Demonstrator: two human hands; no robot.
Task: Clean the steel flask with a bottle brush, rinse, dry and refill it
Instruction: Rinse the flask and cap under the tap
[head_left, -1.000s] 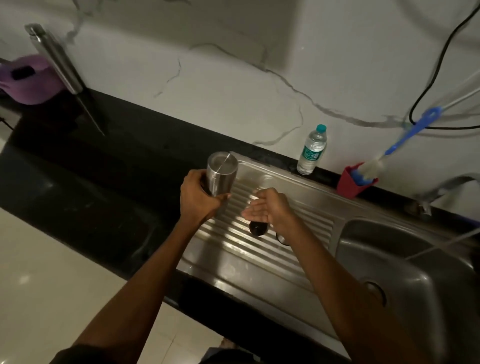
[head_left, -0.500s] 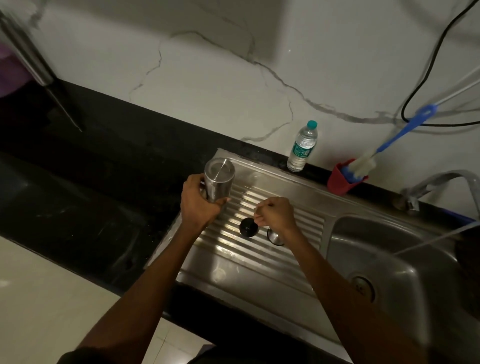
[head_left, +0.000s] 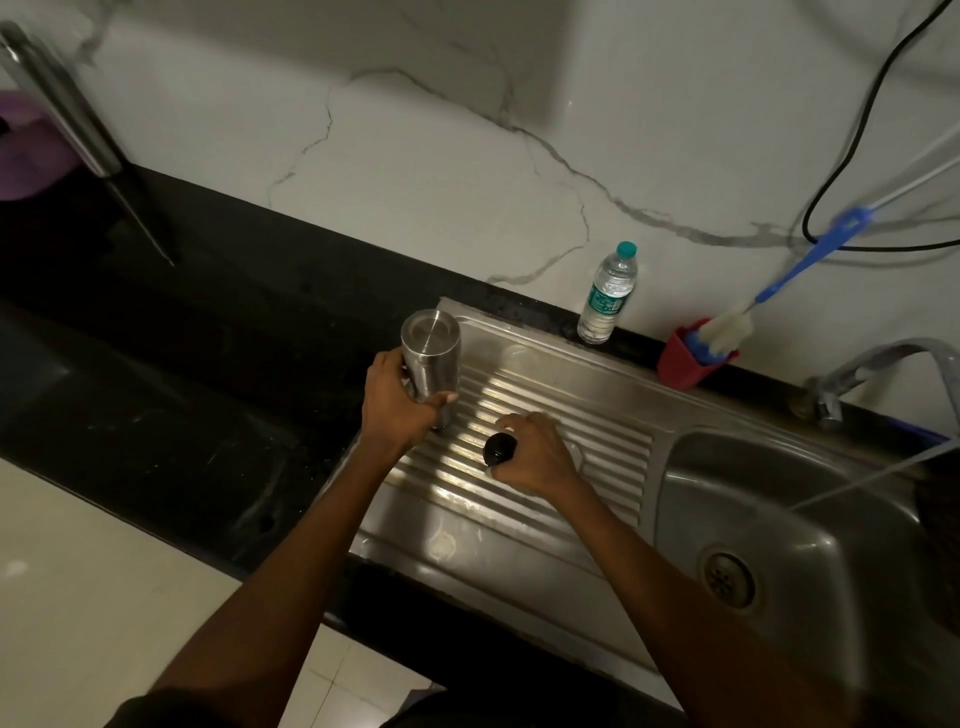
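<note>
The steel flask (head_left: 432, 356) stands upside down on the ribbed steel drainboard (head_left: 545, 384), its flat base facing up. My left hand (head_left: 397, 402) is wrapped around its lower part. A small black cap (head_left: 497, 448) rests on the ribs just right of the flask, and my right hand (head_left: 535, 457) has its fingers closed around it. The bottle brush (head_left: 732, 327), white bristles with a blue handle, leans in a red cup (head_left: 680, 364) at the back of the sink.
A plastic water bottle (head_left: 608, 296) stands against the marble wall. The sink basin (head_left: 789, 519) with its drain lies at the right, a tap (head_left: 872, 364) above it. Black countertop (head_left: 182, 364) stretches left, with a steel rod and a purple item at the far left.
My right hand moved from hovering open over the drainboard to closing on the black cap. My left hand kept hold of the flask. The camera view shifted slightly.
</note>
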